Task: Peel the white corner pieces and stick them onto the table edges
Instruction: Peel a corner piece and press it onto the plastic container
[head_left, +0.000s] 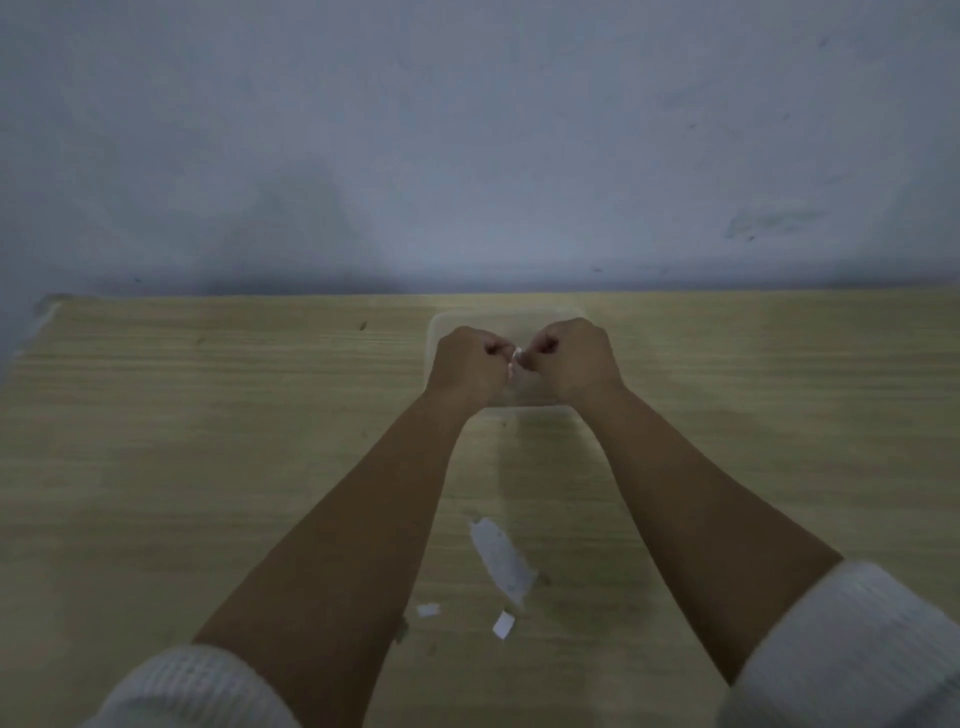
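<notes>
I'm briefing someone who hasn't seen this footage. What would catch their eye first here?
Two bare forearms reach out over a pale wooden table, and the left hand and right hand meet near its far edge, pinching a small white corner piece between them above a clear plastic container. Nearer the person, white backing scraps lie on the wood between the arms.
</notes>
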